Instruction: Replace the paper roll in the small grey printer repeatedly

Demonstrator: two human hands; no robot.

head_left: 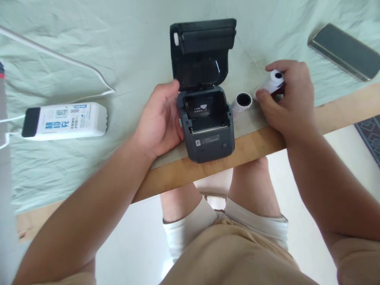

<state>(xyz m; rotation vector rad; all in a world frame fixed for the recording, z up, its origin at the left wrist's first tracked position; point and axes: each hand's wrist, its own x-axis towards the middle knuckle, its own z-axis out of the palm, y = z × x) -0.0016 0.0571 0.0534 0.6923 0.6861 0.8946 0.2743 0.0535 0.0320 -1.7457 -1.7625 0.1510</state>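
Observation:
A dark grey label printer (208, 144) stands at the table's front edge with its lid (204, 59) raised, so the roll compartment shows. My left hand (162, 122) grips the printer's left side, thumb near the hinge, with the other fingers partly hidden against the body. Off to the right, my right hand (292, 93) is closed around a white paper roll (268, 85), which lies tilted between thumb and fingers. Between that hand and the printer, a second white paper roll (242, 103) stands with its dark, notched core facing up.
A white power strip (67, 120) with a black end and a white cable (71, 61) lies at left. At far right is a dark, flat phone-like slab (346, 51). A pale green cloth (130, 43) covers the table up to its wooden front edge (169, 174).

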